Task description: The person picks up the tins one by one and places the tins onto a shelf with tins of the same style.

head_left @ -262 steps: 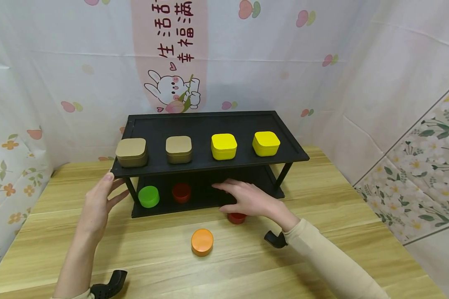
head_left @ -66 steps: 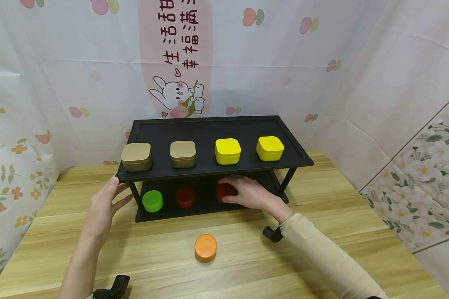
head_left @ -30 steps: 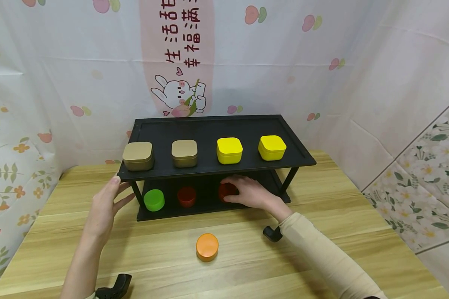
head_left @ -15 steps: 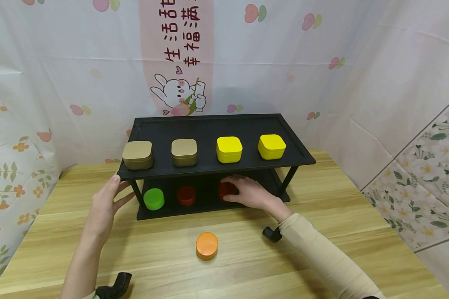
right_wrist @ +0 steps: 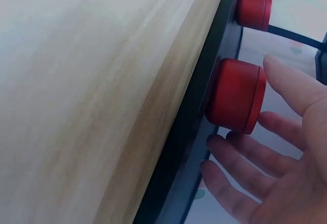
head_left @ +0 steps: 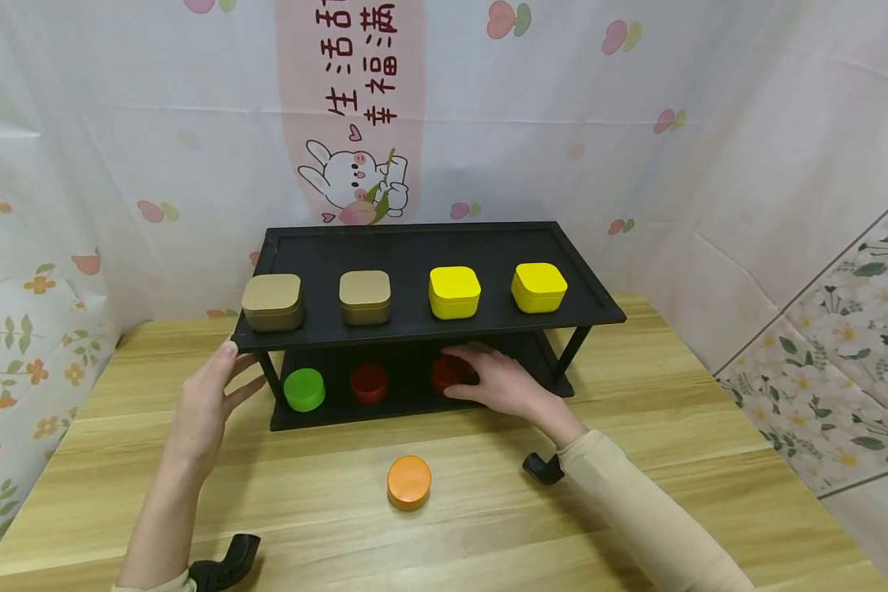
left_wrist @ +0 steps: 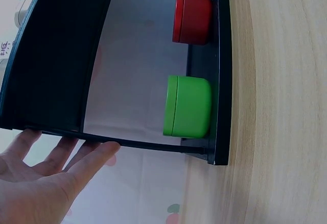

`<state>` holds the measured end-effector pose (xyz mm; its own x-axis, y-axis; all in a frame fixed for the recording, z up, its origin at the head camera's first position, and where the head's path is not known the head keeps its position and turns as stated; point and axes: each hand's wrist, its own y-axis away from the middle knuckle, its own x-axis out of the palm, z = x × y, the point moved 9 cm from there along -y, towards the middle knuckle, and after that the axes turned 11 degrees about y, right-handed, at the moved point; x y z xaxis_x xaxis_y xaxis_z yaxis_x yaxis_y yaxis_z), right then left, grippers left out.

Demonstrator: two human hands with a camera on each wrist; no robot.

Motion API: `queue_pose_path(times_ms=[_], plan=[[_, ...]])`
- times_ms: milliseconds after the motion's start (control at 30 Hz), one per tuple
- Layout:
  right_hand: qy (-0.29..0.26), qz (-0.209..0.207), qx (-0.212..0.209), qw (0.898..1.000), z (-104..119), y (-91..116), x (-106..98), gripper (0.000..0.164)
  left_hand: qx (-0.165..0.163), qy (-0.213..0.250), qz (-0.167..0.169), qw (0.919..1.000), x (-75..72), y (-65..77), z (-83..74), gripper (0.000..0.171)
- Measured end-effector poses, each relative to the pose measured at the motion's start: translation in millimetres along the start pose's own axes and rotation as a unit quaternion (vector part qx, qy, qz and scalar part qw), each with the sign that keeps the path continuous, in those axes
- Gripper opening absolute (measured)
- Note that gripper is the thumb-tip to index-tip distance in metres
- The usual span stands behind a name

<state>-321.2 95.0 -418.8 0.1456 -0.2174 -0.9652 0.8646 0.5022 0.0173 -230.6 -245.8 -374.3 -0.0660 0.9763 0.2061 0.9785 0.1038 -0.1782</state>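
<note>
A two-tier black shelf [head_left: 407, 240] stands on the wooden table. My left hand [head_left: 201, 404] touches its upper left corner with fairly straight fingers, and in the left wrist view the fingertips rest along the side edge. On the lower tier sit a green round tin [left_wrist: 189, 106], a red round tin [head_left: 368, 384] and a second red tin [right_wrist: 237, 95]. My right hand [head_left: 501, 382] is around the right side of that second tin, fingers spread and loose, with a gap between palm and tin. Thumb and a fingertip are close to its lid; contact is unclear.
Two tan square tins [head_left: 365, 298] and two yellow square tins [head_left: 455, 293] stand along the front of the upper tier. An orange round tin [head_left: 409, 483] lies on the table before the shelf. Patterned cloth hangs behind and at the sides.
The second red tin went from the table onto the lower tier between the oldest frame and 2.2 s ago. Just now my right hand has loosened and drawn slightly right; the left stays put.
</note>
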Motion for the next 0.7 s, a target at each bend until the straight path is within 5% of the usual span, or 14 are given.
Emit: queue_pose_path(times_ms=[700], plan=[[0.02, -0.092, 0.01, 0.995, -1.5, 30.8, -18.2, 0.063, 0.001, 0.004, -0.001, 1.0, 0.0, 0.1, -0.5, 0.051]])
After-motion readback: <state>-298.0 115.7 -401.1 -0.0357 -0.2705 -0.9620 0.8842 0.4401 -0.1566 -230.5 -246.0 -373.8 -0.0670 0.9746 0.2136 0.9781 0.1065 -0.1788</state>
